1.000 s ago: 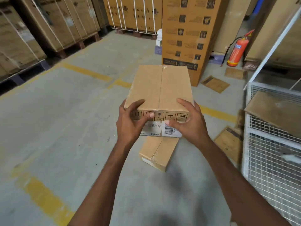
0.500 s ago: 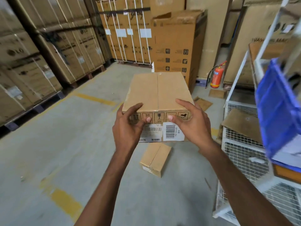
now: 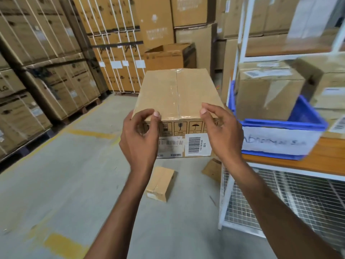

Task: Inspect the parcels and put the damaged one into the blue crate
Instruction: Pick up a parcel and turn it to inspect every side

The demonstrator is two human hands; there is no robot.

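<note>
We hold the parcel in the air, left grip and right grip both clamped on its near edge, just left of the blue crate on the shelf; small box on floor below.

We read a white barcode sticker on the near face of the parcel. Beside its bars stands "50 4", plus a longer code too small to confirm. Above it runs a row of handling symbols, including an umbrella and a glass. On the blue crate, a white front label reads "Abnormal"; the rest is blurred. The stacked cartons at left bear "LG".
</note>
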